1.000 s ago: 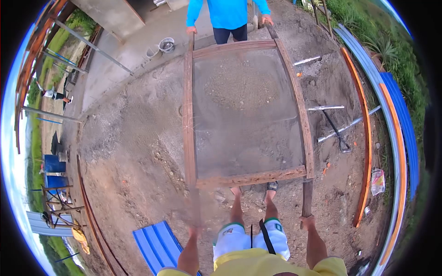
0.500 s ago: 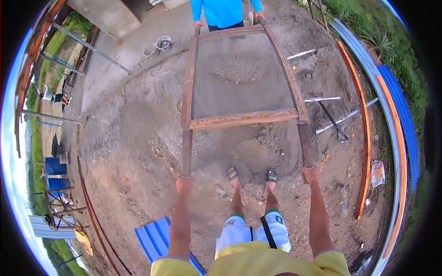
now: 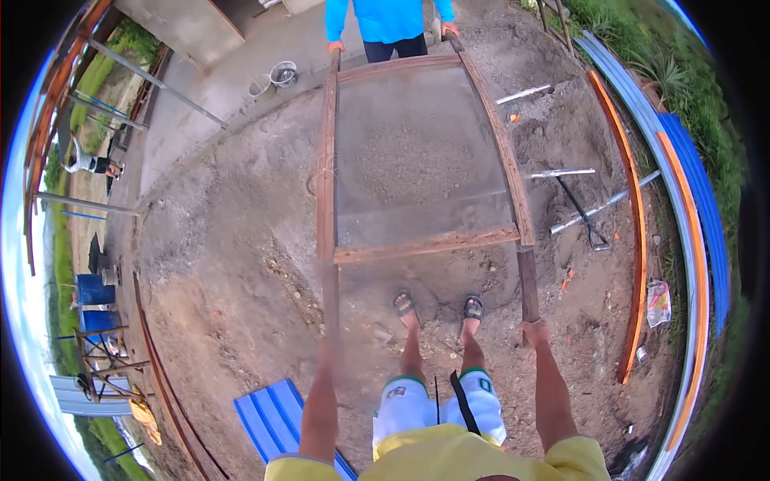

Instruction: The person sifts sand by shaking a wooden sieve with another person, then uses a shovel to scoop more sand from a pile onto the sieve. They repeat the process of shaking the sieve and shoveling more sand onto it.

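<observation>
A wooden-framed mesh screen (image 3: 427,243) hangs level over the ground, with gravelly sand (image 3: 413,164) lying on its mesh. My left hand (image 3: 330,349), somewhat blurred, is wrapped round the end of the frame's left handle. The end of the right handle is in the closed grip of my right hand (image 3: 535,330). Across from me, a co-worker in a blue long-sleeved top (image 3: 391,20) holds the two far handle ends.
Metal tubes and a shovel (image 3: 595,236) lie right of the screen. Orange-brown beams (image 3: 638,240) and blue sheets (image 3: 706,208) line the right side. Two buckets (image 3: 284,74) stand at the upper left. A blue corrugated sheet (image 3: 273,417) is at lower left; another person (image 3: 84,160) is far left.
The screen has moved toward me, and both my hands have come back with it. The sand has spread wider and nearer to me on the mesh. The far-left person's arms have shifted.
</observation>
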`<move>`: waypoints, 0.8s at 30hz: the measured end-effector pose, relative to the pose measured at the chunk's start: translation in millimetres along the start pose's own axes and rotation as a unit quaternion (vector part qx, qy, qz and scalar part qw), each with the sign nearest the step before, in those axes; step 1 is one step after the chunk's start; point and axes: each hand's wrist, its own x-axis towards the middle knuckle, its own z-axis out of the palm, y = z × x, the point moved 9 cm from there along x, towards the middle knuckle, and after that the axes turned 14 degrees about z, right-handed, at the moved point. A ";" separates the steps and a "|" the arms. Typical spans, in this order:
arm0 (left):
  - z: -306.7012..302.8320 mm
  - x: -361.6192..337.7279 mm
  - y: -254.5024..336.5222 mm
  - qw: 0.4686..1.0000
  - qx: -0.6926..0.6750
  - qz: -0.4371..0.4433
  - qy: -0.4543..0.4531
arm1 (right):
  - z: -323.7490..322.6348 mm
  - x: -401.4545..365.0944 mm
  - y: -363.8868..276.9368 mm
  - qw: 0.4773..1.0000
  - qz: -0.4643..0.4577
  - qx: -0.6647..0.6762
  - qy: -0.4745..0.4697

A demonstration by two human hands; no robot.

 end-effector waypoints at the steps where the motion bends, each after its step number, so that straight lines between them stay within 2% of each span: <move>1: -39.8 26.8 40.9 0.997 -0.018 -0.044 0.057 | -6.9 16.0 -35.0 0.999 -0.026 0.015 0.032; 2: -103.9 23.1 127.8 0.997 0.005 -0.035 0.072 | -40.0 -2.5 -85.1 0.994 -0.034 -0.014 0.104; 3: -140.5 25.7 180.8 0.998 -0.038 -0.033 0.026 | -62.0 -6.9 -133.5 0.996 -0.043 -0.025 0.068; 4: -154.1 36.4 194.1 0.999 -0.004 -0.019 0.032 | -68.2 -17.0 -148.4 0.998 -0.047 -0.039 0.022; 6: -159.2 37.9 195.8 0.999 0.028 -0.010 0.044 | -84.5 -29.0 -141.0 0.999 -0.036 -0.017 0.025; 8: -119.0 25.4 152.3 0.998 0.038 -0.021 0.041 | -83.7 -29.9 -125.5 0.998 -0.033 -0.020 0.046; 10: -31.0 6.5 31.0 0.998 0.003 -0.044 0.034 | -48.6 -31.5 -48.0 0.998 0.001 -0.029 0.049; 11: -1.3 -17.7 -11.5 0.996 0.031 -0.024 0.086 | -37.1 -42.7 -16.1 0.999 0.003 -0.016 0.037; 12: 30.0 -47.9 -47.7 0.998 0.001 -0.049 0.036 | -13.8 -36.3 26.2 1.000 -0.001 -0.004 0.015; 13: 57.8 -78.7 -77.3 0.997 -0.026 -0.075 -0.014 | 26.7 -10.1 100.9 0.999 0.044 0.032 -0.002; 15: 65.3 -132.1 -82.1 0.997 -0.066 -0.030 0.000 | 26.6 -45.2 130.9 0.989 0.095 0.077 -0.088; 17: 68.5 -144.9 -90.4 0.994 -0.066 -0.082 -0.021 | 22.3 -59.5 131.5 0.986 0.100 0.082 -0.102; 19: 64.2 -137.9 -78.8 0.991 -0.061 -0.111 -0.031 | 15.2 -54.4 107.3 0.990 0.065 0.093 -0.084; 20: 53.0 -113.9 -59.2 0.991 -0.051 -0.117 -0.037 | 17.6 -39.0 85.4 0.990 0.064 0.088 -0.090; 21: 19.0 -87.1 -10.4 0.992 -0.019 -0.126 -0.021 | 17.1 -22.5 58.7 0.990 0.065 0.084 -0.095; 22: 20.2 -38.6 -14.0 0.990 0.012 -0.129 -0.057 | 7.0 -17.0 10.6 0.995 0.048 0.034 -0.081; 23: -5.6 7.7 25.9 0.999 0.014 -0.052 -0.007 | -5.7 -11.7 -35.2 0.999 -0.006 0.039 -0.034; 24: -35.2 39.9 52.3 0.996 0.025 0.003 0.091 | -13.6 8.5 -68.8 0.998 -0.047 0.005 0.047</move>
